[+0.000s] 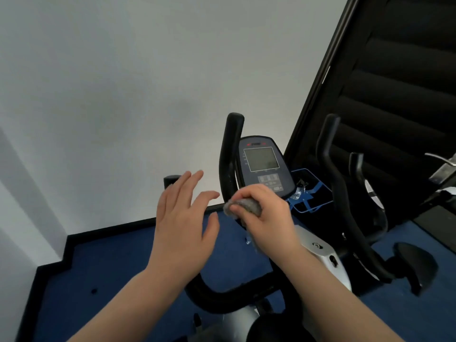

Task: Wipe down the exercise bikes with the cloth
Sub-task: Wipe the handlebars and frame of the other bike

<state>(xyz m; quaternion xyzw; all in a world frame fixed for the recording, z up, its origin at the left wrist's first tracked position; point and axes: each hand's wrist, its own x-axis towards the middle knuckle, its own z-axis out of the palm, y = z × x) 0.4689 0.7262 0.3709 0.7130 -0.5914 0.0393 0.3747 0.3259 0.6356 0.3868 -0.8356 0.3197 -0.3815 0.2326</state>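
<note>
The exercise bike [318, 253] stands on blue carpet [111, 267] against a white wall [111, 95], its console [262, 166] between two upright black handlebars [230, 154]. The right hand [264, 213] is clenched around a bunched grey cloth [243, 206], pressed at the base of the left handlebar just below the console. The left hand [183, 223] hovers beside it, fingers spread, holding nothing.

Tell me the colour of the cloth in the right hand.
Grey; the cloth shows bunched in the right hand, head view.
</note>
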